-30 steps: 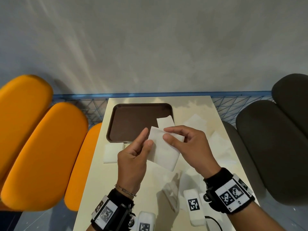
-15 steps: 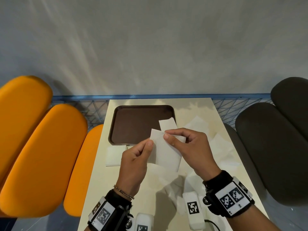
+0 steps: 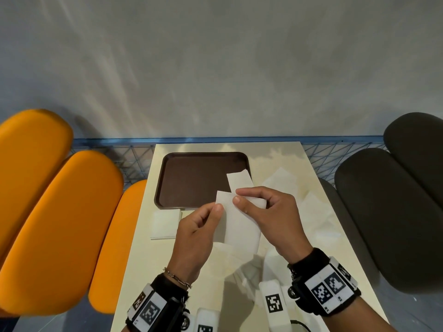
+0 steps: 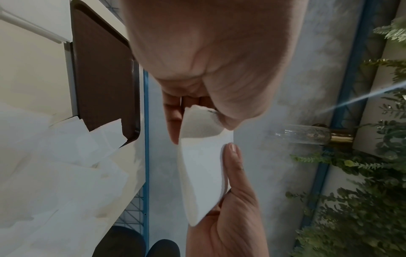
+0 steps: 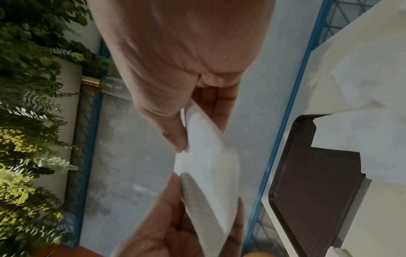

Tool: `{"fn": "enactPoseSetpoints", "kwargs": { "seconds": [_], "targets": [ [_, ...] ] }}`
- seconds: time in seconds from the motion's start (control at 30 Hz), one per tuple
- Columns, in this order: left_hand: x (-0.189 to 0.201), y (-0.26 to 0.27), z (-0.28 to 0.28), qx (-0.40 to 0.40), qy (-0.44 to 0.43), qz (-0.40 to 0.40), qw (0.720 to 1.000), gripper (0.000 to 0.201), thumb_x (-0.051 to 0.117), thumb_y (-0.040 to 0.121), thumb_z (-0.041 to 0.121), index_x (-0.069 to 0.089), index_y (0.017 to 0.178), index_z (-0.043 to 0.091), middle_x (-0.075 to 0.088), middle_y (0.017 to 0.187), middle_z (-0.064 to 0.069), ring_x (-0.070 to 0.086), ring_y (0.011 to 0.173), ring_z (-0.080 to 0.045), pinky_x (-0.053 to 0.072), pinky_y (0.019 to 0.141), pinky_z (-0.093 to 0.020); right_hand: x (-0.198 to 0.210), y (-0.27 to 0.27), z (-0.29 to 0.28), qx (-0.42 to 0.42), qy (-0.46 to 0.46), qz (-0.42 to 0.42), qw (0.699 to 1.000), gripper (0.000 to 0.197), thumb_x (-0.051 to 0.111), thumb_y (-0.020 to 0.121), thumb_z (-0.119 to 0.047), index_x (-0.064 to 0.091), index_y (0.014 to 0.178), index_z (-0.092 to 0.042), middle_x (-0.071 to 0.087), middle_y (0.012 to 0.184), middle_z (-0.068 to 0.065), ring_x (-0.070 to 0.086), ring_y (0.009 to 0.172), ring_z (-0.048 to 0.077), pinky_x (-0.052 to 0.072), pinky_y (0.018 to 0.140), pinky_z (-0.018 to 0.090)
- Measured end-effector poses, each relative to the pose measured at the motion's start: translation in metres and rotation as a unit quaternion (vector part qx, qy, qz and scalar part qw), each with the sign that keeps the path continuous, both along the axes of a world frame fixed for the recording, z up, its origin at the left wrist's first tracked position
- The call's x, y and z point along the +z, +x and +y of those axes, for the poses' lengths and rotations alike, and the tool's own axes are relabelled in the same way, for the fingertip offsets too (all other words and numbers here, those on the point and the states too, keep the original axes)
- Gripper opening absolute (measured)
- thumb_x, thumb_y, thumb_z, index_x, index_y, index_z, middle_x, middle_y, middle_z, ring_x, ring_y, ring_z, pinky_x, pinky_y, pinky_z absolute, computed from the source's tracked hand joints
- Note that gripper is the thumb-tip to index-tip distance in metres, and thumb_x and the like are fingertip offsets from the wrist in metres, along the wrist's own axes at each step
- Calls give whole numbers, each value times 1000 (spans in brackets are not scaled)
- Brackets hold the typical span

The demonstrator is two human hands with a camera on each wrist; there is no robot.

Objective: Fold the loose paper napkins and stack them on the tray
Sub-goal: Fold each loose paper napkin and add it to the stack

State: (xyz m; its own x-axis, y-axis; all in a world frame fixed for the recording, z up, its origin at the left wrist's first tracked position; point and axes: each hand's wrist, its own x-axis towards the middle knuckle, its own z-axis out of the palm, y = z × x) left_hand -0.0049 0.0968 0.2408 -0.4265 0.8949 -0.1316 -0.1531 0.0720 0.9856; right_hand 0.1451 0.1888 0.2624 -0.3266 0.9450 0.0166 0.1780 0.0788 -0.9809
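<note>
Left hand [image 3: 195, 238] and right hand [image 3: 271, 216] each pinch the white paper napkin [image 3: 239, 226] above the surface; dark brown rectangular plastic tray [image 3: 191, 180] holds one overlapping napkin corner [image 3: 239, 180].

No readable text, brand or number; only black-and-white square code markers [image 3: 327, 289] on wrist bands.

The brown tray [image 3: 191, 180] at frame centre shows bare floor across its left and middle; one napkin corner [image 3: 238, 179] overlaps its right rim; loose napkins [image 3: 311, 207] cover the counter [image 3: 143, 255] at centre right; a folded stack [image 3: 165, 224] lies just below the tray's lower left corner; bare counter runs down the left edge; both hands [image 3: 271, 219] hold a napkin [image 3: 239, 226] above the tray's lower right corner.
</note>
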Motion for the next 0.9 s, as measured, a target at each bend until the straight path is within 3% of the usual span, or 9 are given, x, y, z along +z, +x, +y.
{"fn": "enactPoseSetpoints", "kwargs": {
  "seconds": [0.1, 0.27, 0.37, 0.43, 0.57, 0.73, 0.83, 0.9],
  "targets": [
    [1, -2, 3, 20, 7, -4, 1000, 17, 65, 100, 32, 81, 103, 29, 79, 100, 5, 73, 95, -13, 60, 82, -29, 0, 3, -2, 16, -12, -4, 1000, 18, 89, 85, -30, 85, 101, -35, 80, 101, -18, 76, 94, 7, 64, 88, 39],
    [-1, -1, 8, 56, 13, 5, 998, 12, 70, 98, 28, 82, 100, 24, 79, 99, 6, 73, 89, -12, 60, 75, -28, 0, 9, -6, 39, -22, -10, 999, 20, 90, 84, -28, 84, 102, -34, 81, 101, -16, 76, 95, 8, 64, 90, 39],
    [-5, 3, 8, 71, 16, 7, 997, 12, 69, 99, 27, 81, 98, 24, 78, 101, 11, 69, 82, -1, 56, 67, -19, -4, 15, -4, 22, -58, 25, 998, 20, 91, 82, -23, 85, 100, -30, 81, 95, 2, 72, 76, 13, 64, 83, 35],
    [-9, 4, 8, 75, 17, 15, 997, 13, 68, 100, 27, 80, 98, 25, 78, 102, 13, 68, 82, 2, 56, 68, -18, -9, 21, -1, 5, -80, 42, 996, 21, 92, 81, -20, 84, 100, -28, 77, 93, 15, 65, 71, 16, 59, 77, 33],
    [-17, 6, 10, 89, 8, 35, 995, 12, 68, 100, 28, 80, 99, 26, 76, 102, 14, 66, 85, 3, 55, 76, -26, -15, 33, 7, -14, -132, 88, 987, 19, 86, 86, -7, 81, 103, -14, 80, 86, 8, 75, 82, 20, 62, 78, 34],
    [-20, 20, 15, 101, -7, 41, 994, 13, 67, 100, 29, 79, 95, 30, 74, 98, 18, 62, 81, 7, 52, 77, -29, -20, 44, 18, -7, -136, 82, 987, 18, 79, 91, -3, 81, 101, -18, 80, 91, 13, 75, 84, 20, 62, 85, 38],
    [-23, 30, 18, 111, -18, 46, 993, 14, 66, 100, 33, 79, 93, 35, 73, 100, 19, 61, 82, 6, 52, 76, -28, -21, 52, 25, 22, -158, 97, 982, 23, 77, 94, -6, 77, 113, -19, 81, 96, 12, 76, 93, 22, 63, 91, 39],
    [-24, 36, 18, 120, -31, 56, 991, 15, 65, 101, 38, 77, 94, 43, 71, 100, 22, 61, 86, 0, 54, 74, -27, -22, 56, 28, 63, -189, 93, 976, 32, 81, 92, -12, 73, 123, -19, 80, 93, 4, 76, 92, 21, 63, 90, 38]
  ]
}}
